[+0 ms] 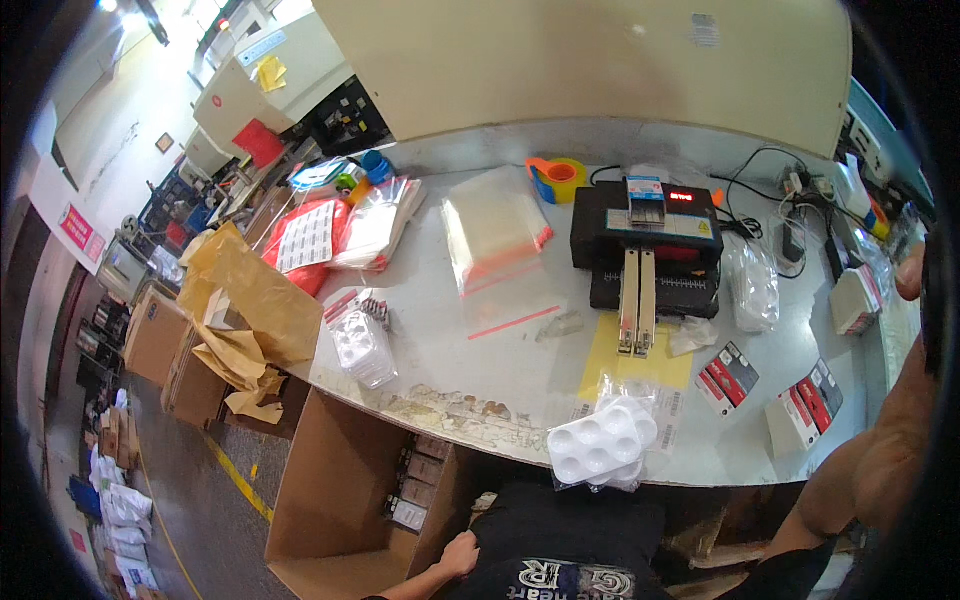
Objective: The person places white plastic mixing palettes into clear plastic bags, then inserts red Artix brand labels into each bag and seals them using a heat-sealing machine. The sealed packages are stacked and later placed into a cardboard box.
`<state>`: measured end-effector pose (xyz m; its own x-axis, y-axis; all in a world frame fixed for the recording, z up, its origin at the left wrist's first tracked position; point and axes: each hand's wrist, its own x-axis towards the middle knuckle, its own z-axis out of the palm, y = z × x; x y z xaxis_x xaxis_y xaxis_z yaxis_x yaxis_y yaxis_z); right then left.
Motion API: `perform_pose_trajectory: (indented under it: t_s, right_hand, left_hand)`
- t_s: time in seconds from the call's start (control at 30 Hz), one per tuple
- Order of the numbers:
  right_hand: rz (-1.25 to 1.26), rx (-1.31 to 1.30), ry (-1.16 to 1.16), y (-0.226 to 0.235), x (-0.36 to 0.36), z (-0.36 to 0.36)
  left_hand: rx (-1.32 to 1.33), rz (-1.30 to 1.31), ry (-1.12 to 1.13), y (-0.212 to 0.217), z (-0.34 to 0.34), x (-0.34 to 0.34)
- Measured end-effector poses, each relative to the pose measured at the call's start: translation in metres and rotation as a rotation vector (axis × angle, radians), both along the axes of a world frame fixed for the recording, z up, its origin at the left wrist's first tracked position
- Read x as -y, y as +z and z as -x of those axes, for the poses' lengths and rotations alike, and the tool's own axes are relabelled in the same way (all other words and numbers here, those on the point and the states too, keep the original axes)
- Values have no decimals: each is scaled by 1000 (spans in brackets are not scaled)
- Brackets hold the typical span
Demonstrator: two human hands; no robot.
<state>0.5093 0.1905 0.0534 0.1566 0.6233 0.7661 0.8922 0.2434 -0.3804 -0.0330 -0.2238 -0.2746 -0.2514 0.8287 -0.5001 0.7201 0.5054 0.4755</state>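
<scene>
My left hand [460, 553] is low in front of my body, beside the open cardboard box, its fingers curled in against my dark shirt; what they may hold is hidden. My right arm is raised at the right edge, and only part of my right hand [909, 274] shows before the dark rim cuts it off. White plastic trays with round wells [598, 442], in clear film, lie at the table's front edge. Behind them stands a black machine [646, 235] with a lit red display and two metal rails. A yellow sheet [600, 362] lies beneath the rails.
Clear bags with red strips [495, 235] lie mid-table. More wrapped trays [362, 345] are at the left. Red-and-black cards [728, 378] and a card stack [800, 418] are at the right. A tape roll [567, 180] and cables [790, 160] lie behind. The cardboard box [335, 470] holds small packs.
</scene>
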Motion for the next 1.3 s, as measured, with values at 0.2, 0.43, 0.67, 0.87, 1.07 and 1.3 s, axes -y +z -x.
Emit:
perform_pose_trajectory:
  t_s: [0.2,0.43,0.67,0.87,1.07,1.3]
  right_hand:
    - [-153,-2,505,38,18,137]
    - [-263,-23,870,62,41,217]
    - [10,-151,1060,35,62,220]
    - [855,-181,991,-63,99,218]
    - [1232,-221,1056,-115,140,225]
    - [1252,-230,1211,-139,147,242]
  left_hand:
    - [20,185,31,12,-2,-11]
    - [-48,183,101,19,-8,-17]
    - [-103,2,502,29,-20,-26]
    - [936,447,679,89,2,7]
    - [920,332,700,106,-4,33]
    - [441,-438,567,25,-33,14]
